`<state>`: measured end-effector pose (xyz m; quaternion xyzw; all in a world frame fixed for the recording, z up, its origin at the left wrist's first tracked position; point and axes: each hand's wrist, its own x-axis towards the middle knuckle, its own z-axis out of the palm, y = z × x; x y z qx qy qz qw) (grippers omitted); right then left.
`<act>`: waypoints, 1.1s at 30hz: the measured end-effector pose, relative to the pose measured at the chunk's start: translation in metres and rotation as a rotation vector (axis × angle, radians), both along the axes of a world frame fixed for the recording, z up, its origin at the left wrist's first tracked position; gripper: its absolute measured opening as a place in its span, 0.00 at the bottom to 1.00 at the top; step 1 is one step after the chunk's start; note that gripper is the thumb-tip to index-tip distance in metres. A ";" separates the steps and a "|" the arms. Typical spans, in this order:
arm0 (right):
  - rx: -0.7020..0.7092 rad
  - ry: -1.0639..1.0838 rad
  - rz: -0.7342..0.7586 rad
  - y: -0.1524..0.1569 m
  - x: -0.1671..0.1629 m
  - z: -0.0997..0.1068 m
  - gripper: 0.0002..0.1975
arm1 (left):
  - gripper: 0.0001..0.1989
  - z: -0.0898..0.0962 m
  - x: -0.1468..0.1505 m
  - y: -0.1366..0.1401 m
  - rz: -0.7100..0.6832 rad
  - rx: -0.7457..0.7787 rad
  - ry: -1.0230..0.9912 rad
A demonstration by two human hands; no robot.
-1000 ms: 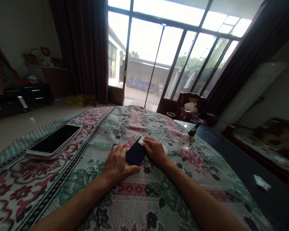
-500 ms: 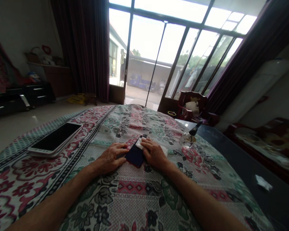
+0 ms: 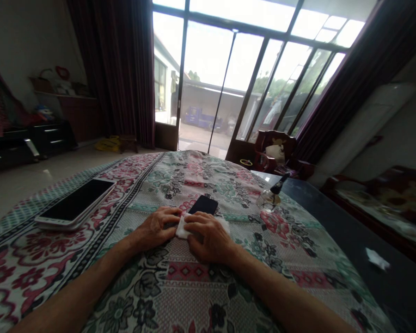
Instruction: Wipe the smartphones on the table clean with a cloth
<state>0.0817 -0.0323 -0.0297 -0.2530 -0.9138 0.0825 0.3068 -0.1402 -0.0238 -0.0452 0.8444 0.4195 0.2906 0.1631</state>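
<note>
A dark smartphone (image 3: 204,205) lies flat on the patterned tablecloth, its lower part hidden under my right hand and a white folded tissue (image 3: 183,228). My right hand (image 3: 210,237) presses the tissue down over the near end of the phone, fingers bent across it. At the phone's left edge, my left hand (image 3: 158,226) steadies it with fingertips and thumb, close to the tissue. Further left, a larger white-framed device with a black screen (image 3: 76,201) rests on another flat pale item (image 3: 72,226).
A clear glass bottle with a black top (image 3: 269,199) stands to the right on the tablecloth (image 3: 194,296). A crumpled white tissue (image 3: 377,259) lies on the dark surface at right. Beyond the table are a wooden chair (image 3: 275,143) and glass doors (image 3: 208,92).
My right hand has slid the tissue toward me and left, from the phone's far end to its near end. The far part of the phone now shows. My left hand stays nearly in place.
</note>
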 end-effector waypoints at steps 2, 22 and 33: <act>0.002 0.003 -0.030 0.004 0.002 -0.001 0.14 | 0.15 0.000 0.000 0.000 0.002 -0.004 0.001; 0.044 -0.074 -0.385 0.034 0.034 0.009 0.08 | 0.15 -0.002 -0.001 0.000 0.014 -0.011 -0.045; 0.024 -0.108 -0.142 -0.014 -0.001 0.003 0.09 | 0.15 -0.002 0.000 0.000 0.019 0.009 -0.047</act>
